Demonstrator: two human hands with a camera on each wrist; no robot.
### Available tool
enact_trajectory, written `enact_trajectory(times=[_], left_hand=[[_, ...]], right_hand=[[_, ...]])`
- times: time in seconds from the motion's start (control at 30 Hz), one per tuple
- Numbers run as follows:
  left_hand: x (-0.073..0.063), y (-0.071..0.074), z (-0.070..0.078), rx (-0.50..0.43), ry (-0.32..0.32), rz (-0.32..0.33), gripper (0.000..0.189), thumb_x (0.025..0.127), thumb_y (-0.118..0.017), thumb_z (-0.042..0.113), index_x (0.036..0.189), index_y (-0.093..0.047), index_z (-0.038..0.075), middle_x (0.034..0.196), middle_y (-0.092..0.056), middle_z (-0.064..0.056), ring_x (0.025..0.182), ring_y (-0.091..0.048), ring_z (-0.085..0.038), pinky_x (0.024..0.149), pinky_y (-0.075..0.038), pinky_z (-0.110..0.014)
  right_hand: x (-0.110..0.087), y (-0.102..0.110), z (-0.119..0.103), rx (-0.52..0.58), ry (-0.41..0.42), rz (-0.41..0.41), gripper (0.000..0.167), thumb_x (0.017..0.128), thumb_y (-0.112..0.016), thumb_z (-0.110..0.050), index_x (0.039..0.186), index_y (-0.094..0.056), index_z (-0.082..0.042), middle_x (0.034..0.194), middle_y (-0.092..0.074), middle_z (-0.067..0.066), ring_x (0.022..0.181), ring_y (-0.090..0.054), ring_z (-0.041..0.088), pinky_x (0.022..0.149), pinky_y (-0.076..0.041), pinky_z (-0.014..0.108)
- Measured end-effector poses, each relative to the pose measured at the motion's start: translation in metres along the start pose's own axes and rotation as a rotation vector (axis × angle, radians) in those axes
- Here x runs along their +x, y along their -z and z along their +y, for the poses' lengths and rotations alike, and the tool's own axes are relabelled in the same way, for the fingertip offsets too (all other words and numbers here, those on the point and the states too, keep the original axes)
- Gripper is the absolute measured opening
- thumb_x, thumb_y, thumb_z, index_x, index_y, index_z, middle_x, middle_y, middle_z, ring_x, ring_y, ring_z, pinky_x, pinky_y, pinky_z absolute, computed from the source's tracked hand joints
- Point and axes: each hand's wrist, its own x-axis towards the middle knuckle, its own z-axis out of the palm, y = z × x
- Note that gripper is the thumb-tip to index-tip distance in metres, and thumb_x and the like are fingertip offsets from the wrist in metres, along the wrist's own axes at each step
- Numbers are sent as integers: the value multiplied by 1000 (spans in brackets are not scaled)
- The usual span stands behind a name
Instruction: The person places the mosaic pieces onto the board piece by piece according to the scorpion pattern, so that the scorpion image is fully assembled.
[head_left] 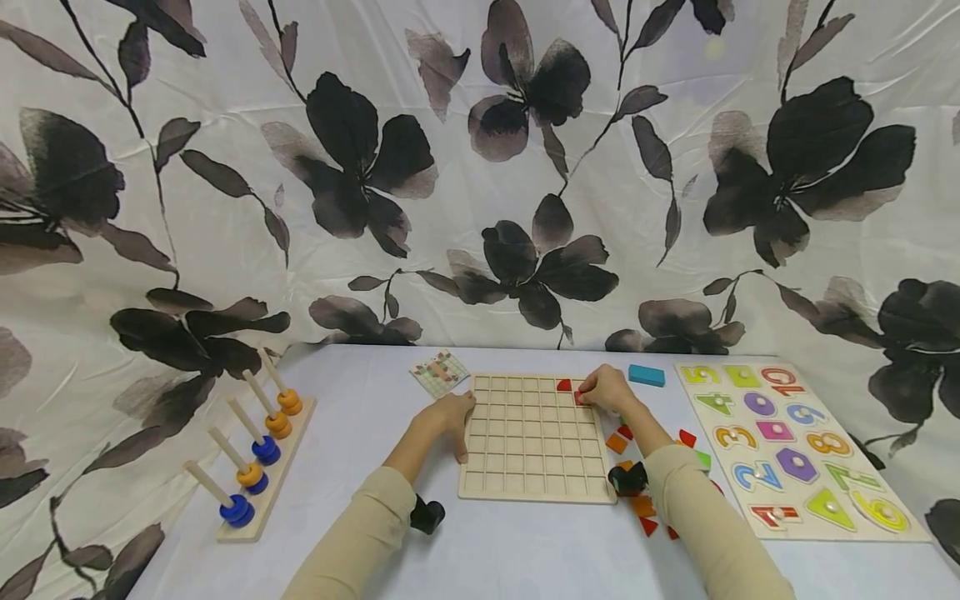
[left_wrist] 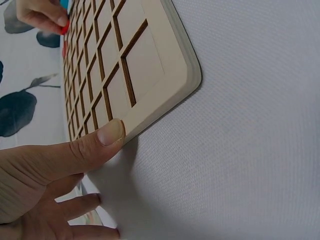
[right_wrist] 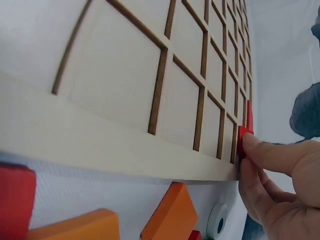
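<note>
A pale wooden grid board (head_left: 536, 442) lies flat on the white table, its small square cells outlined by raised lines. My left hand (head_left: 450, 417) is at its left side; in the left wrist view the thumb (left_wrist: 111, 132) touches the board's edge and the other fingers stretch out over the cloth. Far right, my right hand (head_left: 609, 390) pinches a small red piece (right_wrist: 242, 141) between thumb and fingers at a cell along the right edge. Another red piece (head_left: 564, 385), with one rounded side, sits in the top row just beyond it.
Loose orange pieces (head_left: 617, 443) and red ones lie right of the board, partly behind my right sleeve. A number puzzle (head_left: 772, 429) stands farther right, a blue block (head_left: 647, 376) behind. Left are a peg stand with rings (head_left: 279, 467) and a patterned card (head_left: 439, 373).
</note>
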Motion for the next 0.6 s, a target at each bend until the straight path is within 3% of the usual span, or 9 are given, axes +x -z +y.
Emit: enact_trajectory(times=[0.23,0.53,0.6], left_hand=[[0,-2,-1,-1,11,2,105,56,-91,25,143,-36,3,152,-29,-14,135,-33,-37,107,-35,-48],[-3,0,0,5,0,-3,104,57,-90,24,143,-36,1,152,-29,-15,134,-34,-38,107,-35,-48],[-3,0,0,9,2,-4,104,58,-90,24,143,-36,2,152,-28,-15,135,-33,-38,107,-34,-48]], right_hand=[[-7,-4,1,-80,78,70,8,80,-71,-5,80,-74,3,80,-71,14,81,-63,28,70,-54,38],[-31,20,12,70,127,47,22,90,-56,0,105,-66,12,100,-67,26,82,-64,30,66,-56,35],[-37,28,18,82,147,49,23,90,-56,1,107,-64,13,102,-66,27,85,-64,32,70,-56,37]])
